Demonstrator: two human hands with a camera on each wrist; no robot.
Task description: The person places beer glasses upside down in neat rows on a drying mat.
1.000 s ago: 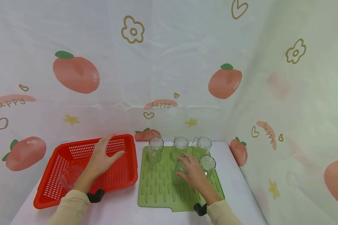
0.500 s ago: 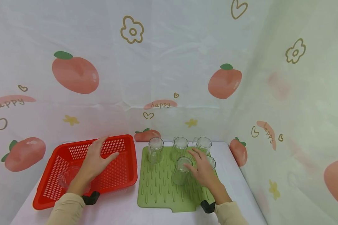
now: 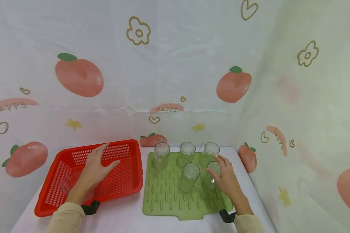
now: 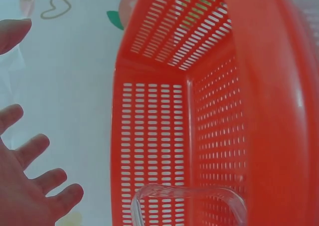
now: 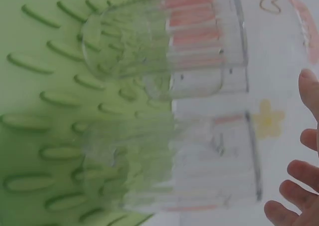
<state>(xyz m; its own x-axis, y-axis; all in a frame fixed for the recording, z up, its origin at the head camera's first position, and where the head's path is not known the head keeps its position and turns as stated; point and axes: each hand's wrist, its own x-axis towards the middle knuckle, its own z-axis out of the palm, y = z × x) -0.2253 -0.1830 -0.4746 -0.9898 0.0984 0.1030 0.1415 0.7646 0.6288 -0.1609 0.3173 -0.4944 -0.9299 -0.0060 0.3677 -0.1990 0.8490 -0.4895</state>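
Observation:
My right hand [image 3: 228,178] is held at the right side of a clear glass mug [image 3: 213,169] on the green drying mat [image 3: 160,202], thumb and fingers spread and not wrapped round it. To its left stands another glass mug [image 3: 189,176]. In the right wrist view, spread fingers [image 5: 299,193] show at the right edge, beside two blurred mugs. Over the red basket [image 3: 116,195] hovers my left hand [image 3: 92,170], fingers apart and holding nothing. Clear glassware [image 3: 69,182] lies in the basket, partly hidden by the left forearm; its curved rim shows low in the left wrist view.
Along the mat's back edge stand three more glass mugs: one at the left [image 3: 161,157], one in the middle [image 3: 187,153], one at the right [image 3: 211,150]. A white patterned cloth [image 3: 175,64] hangs behind and to the right of the white table [image 3: 119,216].
My right hand has moved right, away from the front middle mug and over to the front right one. The left hand has drifted slightly left above the basket.

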